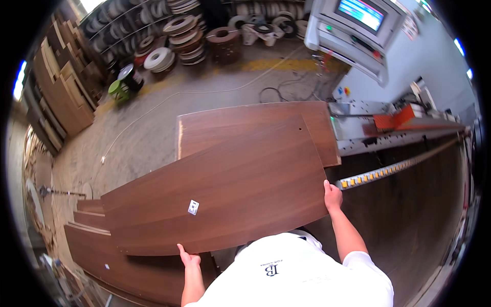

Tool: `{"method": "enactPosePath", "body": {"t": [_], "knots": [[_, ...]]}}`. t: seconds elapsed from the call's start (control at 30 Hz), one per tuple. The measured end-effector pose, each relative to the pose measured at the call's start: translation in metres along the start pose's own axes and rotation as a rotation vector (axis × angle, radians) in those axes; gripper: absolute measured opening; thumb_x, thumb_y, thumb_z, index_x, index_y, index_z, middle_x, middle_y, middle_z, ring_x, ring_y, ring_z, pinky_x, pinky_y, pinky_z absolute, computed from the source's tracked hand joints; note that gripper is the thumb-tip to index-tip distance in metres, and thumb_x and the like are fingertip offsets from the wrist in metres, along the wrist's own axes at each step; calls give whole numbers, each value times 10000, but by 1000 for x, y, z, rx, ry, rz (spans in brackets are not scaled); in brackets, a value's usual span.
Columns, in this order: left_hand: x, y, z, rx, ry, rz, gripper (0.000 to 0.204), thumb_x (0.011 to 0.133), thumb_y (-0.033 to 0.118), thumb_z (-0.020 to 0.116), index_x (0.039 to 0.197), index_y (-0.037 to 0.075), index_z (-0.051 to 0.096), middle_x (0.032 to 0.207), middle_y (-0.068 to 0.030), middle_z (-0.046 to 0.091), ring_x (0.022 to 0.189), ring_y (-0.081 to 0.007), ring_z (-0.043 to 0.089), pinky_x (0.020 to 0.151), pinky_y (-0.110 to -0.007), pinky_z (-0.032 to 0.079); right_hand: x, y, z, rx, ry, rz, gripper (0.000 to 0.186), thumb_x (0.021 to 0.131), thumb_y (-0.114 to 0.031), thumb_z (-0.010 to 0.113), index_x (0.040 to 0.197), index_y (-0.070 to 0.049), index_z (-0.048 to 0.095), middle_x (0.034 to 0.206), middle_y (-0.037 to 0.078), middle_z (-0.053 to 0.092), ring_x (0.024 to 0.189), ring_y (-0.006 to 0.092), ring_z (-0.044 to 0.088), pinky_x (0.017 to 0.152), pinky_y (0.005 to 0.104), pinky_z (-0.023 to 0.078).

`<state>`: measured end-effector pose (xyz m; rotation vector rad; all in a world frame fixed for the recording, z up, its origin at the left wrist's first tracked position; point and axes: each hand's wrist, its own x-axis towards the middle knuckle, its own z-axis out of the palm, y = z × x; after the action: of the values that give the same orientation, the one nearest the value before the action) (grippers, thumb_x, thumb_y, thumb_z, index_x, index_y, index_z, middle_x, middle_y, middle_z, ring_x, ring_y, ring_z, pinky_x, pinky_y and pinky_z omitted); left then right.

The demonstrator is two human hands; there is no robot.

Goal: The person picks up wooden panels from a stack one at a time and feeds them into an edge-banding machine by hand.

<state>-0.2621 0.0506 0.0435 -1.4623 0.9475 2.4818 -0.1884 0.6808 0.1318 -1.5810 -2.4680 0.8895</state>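
Note:
I hold a large dark brown wood-grain panel (230,184) flat in front of me. My left hand (188,257) grips its near edge at the lower left. My right hand (332,195) clasps its right corner. A small white sticker (193,206) sits on the panel's top face. Under its far end lies another brown panel (240,120), reaching toward the machine. A stack of similar panels (102,250) rests low on the left, partly under the held one.
A grey machine (394,77) with a lit screen (360,13) stands at the right, with a roller rail (388,169) along its side. Rolls of edge banding (184,36) fill racks at the back. Wooden boards (61,87) lean at the left. Cables cross the concrete floor (153,117).

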Motion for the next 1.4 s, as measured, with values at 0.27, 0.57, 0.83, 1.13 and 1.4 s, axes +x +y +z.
{"method": "enactPosePath", "body": {"t": [0.27, 0.57, 0.83, 1.13, 1.4], "knots": [[-51, -57, 68, 283, -59, 6, 465, 996, 473, 541, 1275, 103, 580, 1253, -16, 638, 1112, -208, 617, 909, -345, 541, 17, 144, -53, 145, -17, 190, 597, 935, -549, 534, 770, 3, 691, 766, 203, 682, 781, 360, 680, 701, 422, 504], [-83, -210, 132, 368, -170, -23, 398, 990, 430, 577, 1240, 121, 596, 1231, 1, 645, 1083, -187, 622, 925, -374, 516, 83, 291, -131, 454, 378, 214, 509, 884, -389, 707, 1221, -18, 623, 1173, 139, 697, 1103, 278, 658, 942, 367, 497], [-149, -314, 183, 640, -300, -244, 403, 1015, 448, 529, 1224, 109, 585, 1127, -53, 672, 1044, -226, 629, 910, -372, 479, 70, 302, -126, 789, -128, 491, 459, 957, -449, 622, 830, -10, 671, 641, 26, 612, 528, 86, 561, 497, 243, 450], [-120, -269, 179, 680, -122, -54, 454, 970, 526, 572, 1137, 104, 594, 1010, -56, 668, 910, -213, 639, 764, -345, 507, 63, 249, -94, 622, -103, 273, 534, 978, -442, 578, 689, 2, 647, 550, 23, 526, 522, 118, 492, 533, 295, 399], [-131, -287, 190, 626, -86, -100, 407, 985, 499, 560, 1109, 117, 623, 971, -30, 684, 765, -175, 653, 545, -223, 474, 74, 250, -102, 677, -58, 335, 538, 973, -436, 594, 653, -4, 624, 521, 8, 477, 484, 106, 448, 491, 294, 362]]}}
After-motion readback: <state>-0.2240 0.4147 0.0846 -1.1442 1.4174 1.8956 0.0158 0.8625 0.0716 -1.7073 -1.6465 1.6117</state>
